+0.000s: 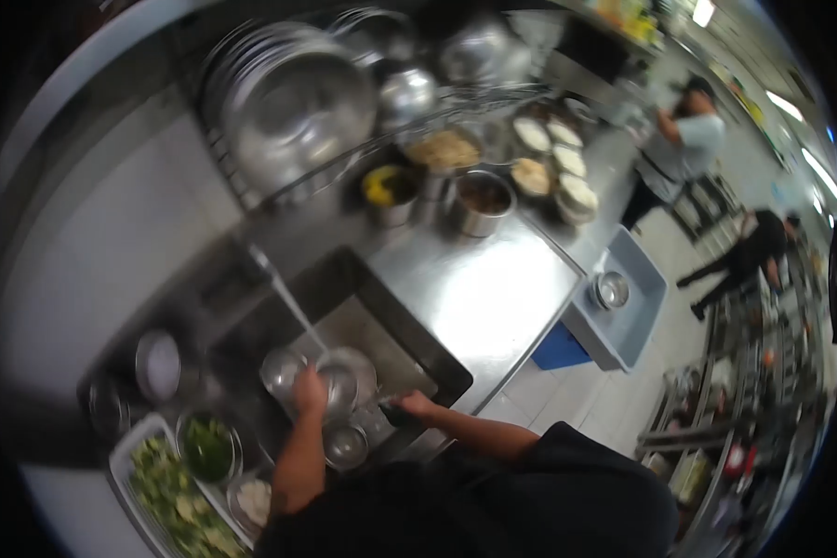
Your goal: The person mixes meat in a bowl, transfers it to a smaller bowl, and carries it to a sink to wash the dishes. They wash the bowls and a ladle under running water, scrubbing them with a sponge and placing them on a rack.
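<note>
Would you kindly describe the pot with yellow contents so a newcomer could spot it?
Find the sink, then the steel counter adjoining it. Left of a metal pan of brown food stands the pot, the only container there showing bright yellow.

In the sink (422, 327), a shiny round metal bowl (340, 387) lies at the left hand's (311, 391) three o'clock, and a second bowl (276, 373) at its ten. A dark item (396, 412), too blurred to identify, sits at the right hand's (418, 405) nine o'clock.
</note>
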### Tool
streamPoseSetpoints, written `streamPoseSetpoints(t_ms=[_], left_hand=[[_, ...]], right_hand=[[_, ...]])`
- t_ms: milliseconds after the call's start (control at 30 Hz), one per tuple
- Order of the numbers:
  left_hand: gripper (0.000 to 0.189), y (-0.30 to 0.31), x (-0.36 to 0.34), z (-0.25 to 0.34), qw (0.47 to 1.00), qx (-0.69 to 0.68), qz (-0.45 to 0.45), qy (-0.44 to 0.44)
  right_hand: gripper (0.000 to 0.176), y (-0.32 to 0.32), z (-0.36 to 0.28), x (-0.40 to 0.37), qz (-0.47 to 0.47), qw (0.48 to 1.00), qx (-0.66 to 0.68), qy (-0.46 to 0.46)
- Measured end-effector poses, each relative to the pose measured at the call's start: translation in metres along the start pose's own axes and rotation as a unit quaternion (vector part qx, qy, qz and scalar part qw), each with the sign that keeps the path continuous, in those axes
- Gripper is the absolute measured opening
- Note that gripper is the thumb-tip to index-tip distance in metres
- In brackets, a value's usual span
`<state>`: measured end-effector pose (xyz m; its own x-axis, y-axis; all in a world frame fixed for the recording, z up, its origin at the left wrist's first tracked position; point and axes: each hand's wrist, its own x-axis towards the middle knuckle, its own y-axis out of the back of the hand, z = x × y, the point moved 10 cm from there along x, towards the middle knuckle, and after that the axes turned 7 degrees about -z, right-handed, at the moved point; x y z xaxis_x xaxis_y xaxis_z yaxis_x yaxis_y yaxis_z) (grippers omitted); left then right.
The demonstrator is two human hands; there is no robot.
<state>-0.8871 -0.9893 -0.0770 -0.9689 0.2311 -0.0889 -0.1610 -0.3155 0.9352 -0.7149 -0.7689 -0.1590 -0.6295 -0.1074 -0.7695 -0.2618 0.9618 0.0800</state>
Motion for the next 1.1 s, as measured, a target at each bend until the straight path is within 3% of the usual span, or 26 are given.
streamPoseSetpoints(t_ms=[67,100,167,233,267,333,367,433,467,500,533,567,600,633,667,700,733,767,800,833,867,900,933,1000,1067,1100], left_hand=[[0.023,0.027,0.033,0.028,0.998,-0.063,0.015,0.017],[0.022,0.014,0.053,0.024,0.997,-0.069,0.011,0.035],[0.024,0.026,0.070,0.023,0.987,-0.103,0.013,0.124],[0.025,0.038,0.071,0.022,0.973,-0.158,0.024,0.165],[0.025,0.033,0.068,0.019,0.966,-0.179,0.006,0.185],[0.023,0.019,0.065,0.019,0.972,-0.147,0.130,0.127],[0.023,0.022,0.051,0.021,0.973,-0.142,0.125,0.135],[0.018,0.049,0.027,0.042,0.964,-0.145,0.219,0.039],[0.018,0.041,0.015,0.039,0.966,-0.140,0.213,0.042],[0.018,0.031,0.001,0.026,0.940,-0.248,0.223,0.069],[0.017,0.019,-0.013,0.014,0.902,-0.351,0.230,0.095],[0.017,0.012,-0.027,0.017,0.905,-0.348,0.226,0.098],[0.019,-0.009,-0.041,0.015,0.866,-0.442,0.193,0.132],[0.020,-0.028,-0.050,0.016,0.816,-0.531,0.160,0.163],[0.020,-0.024,-0.055,0.024,0.818,-0.529,0.158,0.164],[0.020,-0.022,-0.060,0.029,0.783,-0.576,0.161,0.169],[0.021,-0.016,-0.060,0.030,0.747,-0.621,0.166,0.171],[0.018,-0.003,-0.057,0.025,0.746,-0.631,0.155,0.148],[0.018,0.006,-0.058,0.023,0.747,-0.629,0.158,0.148],[0.020,0.005,-0.062,0.018,0.714,-0.663,0.143,0.174],[0.022,-0.008,-0.066,0.011,0.681,-0.693,0.124,0.200],[0.023,-0.024,-0.065,0.015,0.653,-0.721,0.092,0.213],[0.023,-0.019,-0.069,0.024,0.656,-0.719,0.090,0.214],[0.023,0.026,-0.073,0.038,0.680,-0.687,0.187,0.175],[0.022,0.035,-0.064,0.037,0.691,-0.680,0.202,0.142],[0.021,0.053,-0.061,0.038,0.776,-0.577,0.238,0.090]], right_hand=[[0.043,0.002,0.003,-0.003,0.005,0.992,0.126,0.001],[0.043,-0.001,0.003,-0.006,-0.007,0.994,0.107,-0.014],[0.031,0.009,-0.017,-0.021,0.037,0.988,0.131,0.067],[0.031,0.006,-0.020,-0.020,0.015,0.981,0.168,0.097],[0.033,0.004,-0.023,-0.027,0.006,0.977,0.200,0.069],[0.036,0.005,-0.020,-0.028,0.025,0.967,0.250,0.051],[0.038,0.008,-0.022,-0.025,0.052,0.960,0.266,0.066],[0.037,0.017,-0.030,-0.026,0.082,0.961,0.254,0.075],[0.036,0.023,-0.038,-0.030,0.118,0.960,0.238,0.088],[0.036,0.020,-0.047,-0.026,0.115,0.960,0.241,0.082],[0.034,0.021,-0.067,-0.022,0.120,0.954,0.239,0.138],[0.033,0.021,-0.085,-0.020,0.124,0.944,0.237,0.193],[0.033,0.013,-0.096,-0.018,0.122,0.944,0.241,0.188],[0.032,-0.004,-0.120,-0.018,0.093,0.955,0.191,0.206],[0.031,-0.018,-0.131,-0.017,0.064,0.962,0.140,0.225],[0.031,-0.024,-0.131,-0.020,0.063,0.962,0.144,0.225],[0.030,-0.042,-0.136,-0.019,0.005,0.973,0.062,0.221],[0.030,-0.060,-0.139,-0.016,-0.054,0.975,-0.024,0.216],[0.030,-0.059,-0.140,-0.015,-0.056,0.974,-0.024,0.219],[0.031,-0.061,-0.160,-0.029,-0.038,0.925,-0.182,0.330],[0.032,-0.071,-0.176,-0.050,-0.016,0.841,-0.329,0.428],[0.032,-0.071,-0.193,-0.061,0.003,0.793,-0.354,0.496],[0.032,-0.061,-0.202,-0.057,0.004,0.794,-0.351,0.496],[0.028,-0.044,-0.215,-0.043,0.118,0.712,-0.549,0.421],[0.027,-0.048,-0.219,-0.057,0.158,0.736,-0.507,0.419],[0.027,-0.045,-0.204,-0.046,0.147,0.858,-0.351,0.345]])
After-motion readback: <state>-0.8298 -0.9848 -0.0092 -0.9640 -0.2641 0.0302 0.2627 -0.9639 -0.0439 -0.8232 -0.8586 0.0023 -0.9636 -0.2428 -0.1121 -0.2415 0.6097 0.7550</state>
